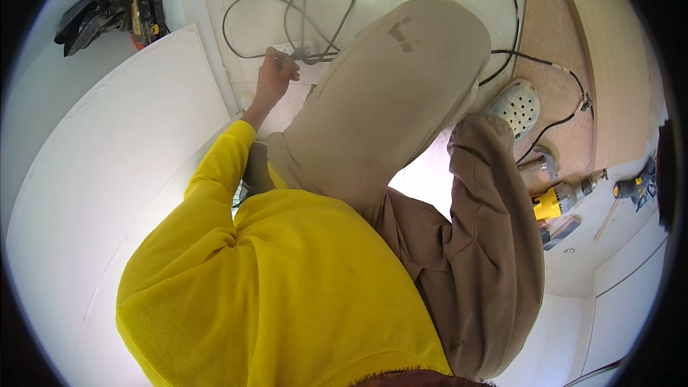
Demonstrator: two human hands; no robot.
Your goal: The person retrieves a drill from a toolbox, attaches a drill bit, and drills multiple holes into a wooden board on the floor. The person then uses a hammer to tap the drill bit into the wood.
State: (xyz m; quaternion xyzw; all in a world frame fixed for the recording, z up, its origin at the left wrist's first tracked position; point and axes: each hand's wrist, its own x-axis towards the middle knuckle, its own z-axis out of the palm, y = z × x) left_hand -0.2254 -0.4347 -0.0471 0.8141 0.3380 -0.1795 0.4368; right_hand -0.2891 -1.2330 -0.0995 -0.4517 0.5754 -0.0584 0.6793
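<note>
My left hand reaches down to the floor beyond my bent left knee, its fingers curled around a black power cord close to its plug end. Right beside the fingertips lies a white power strip, with black plugs at it and partly covered by cords. How far the held plug is seated cannot be made out. Loops of cord spread over the pale tiles past the hand. My right hand is out of view.
A white panel stands along the left, with a black-and-yellow tool case behind it. At right are a hammer, a yellow corded drill, another power tool and a wooden board. A black cable crosses the floor near my clog.
</note>
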